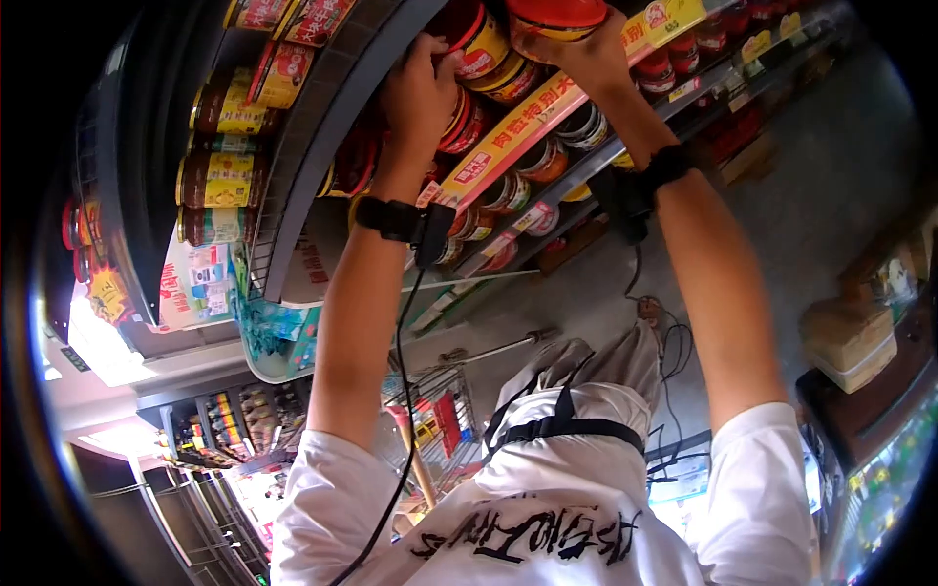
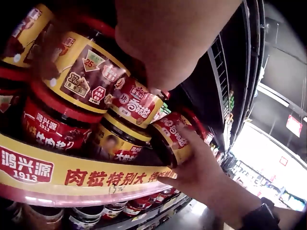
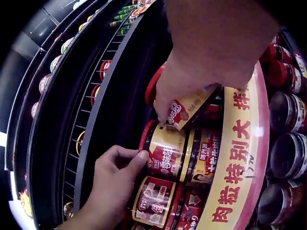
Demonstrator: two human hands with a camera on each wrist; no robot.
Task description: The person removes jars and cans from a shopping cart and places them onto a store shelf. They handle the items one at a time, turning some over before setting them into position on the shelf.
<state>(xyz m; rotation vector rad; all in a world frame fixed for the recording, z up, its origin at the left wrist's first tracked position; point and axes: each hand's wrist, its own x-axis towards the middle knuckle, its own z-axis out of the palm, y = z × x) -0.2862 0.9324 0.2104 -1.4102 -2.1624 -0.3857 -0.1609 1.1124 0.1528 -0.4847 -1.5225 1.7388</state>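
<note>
My right hand [image 1: 586, 54] grips a sauce jar [image 1: 557, 14] with a red lid and a yellow-red label, its fingers and thumb around the sides. The right wrist view shows this jar [image 3: 189, 109] tilted over the front of the shelf row. My left hand [image 3: 112, 179] is beside it, thumb and forefinger touching the red-lid edge of a neighbouring jar [image 3: 165, 148] with a yellow and red label. That jar [image 2: 136, 103] rests on another jar [image 2: 122, 136] in the left wrist view, where my left hand [image 2: 160, 48] covers part of the upper area.
A yellow-and-pink price strip [image 2: 105, 177] runs along the shelf front. More jars [image 3: 288, 158] fill the shelf below. A dark shelf edge [image 1: 337, 127] curves above. Behind are a shopping cart [image 1: 440, 425] and a cardboard box [image 1: 850, 342].
</note>
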